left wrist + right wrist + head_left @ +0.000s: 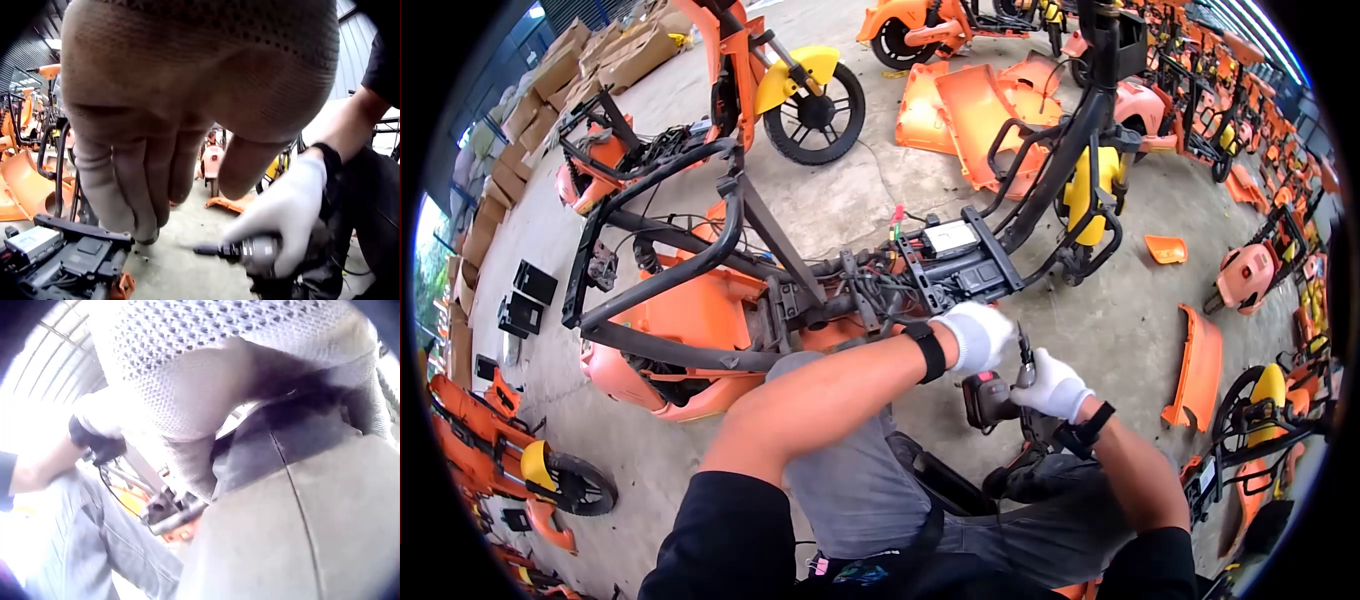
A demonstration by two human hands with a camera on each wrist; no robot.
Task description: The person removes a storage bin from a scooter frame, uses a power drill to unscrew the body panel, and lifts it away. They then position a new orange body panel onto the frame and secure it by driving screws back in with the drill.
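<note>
My right hand (1052,386), in a white knit glove, grips a cordless drill (259,253) with a thin bit in its chuck. In the right wrist view the glove (187,387) curls round the drill's dark grip, and the large grey block (300,512) below fills much of the picture. My left hand (982,337), also gloved, hovers beside the bit with loosely bent fingers (159,169) and nothing seen between them. Just beyond it lies the scooter frame's black bracket (994,252), with a silver-topped box (950,238) and a black module (972,280).
A stripped scooter with black tube frame (670,345) and orange body panels (700,310) lies before my knees. Loose orange covers (980,115) rest on the concrete floor. More scooters (815,105) stand around, and cardboard boxes (635,65) line the far left wall.
</note>
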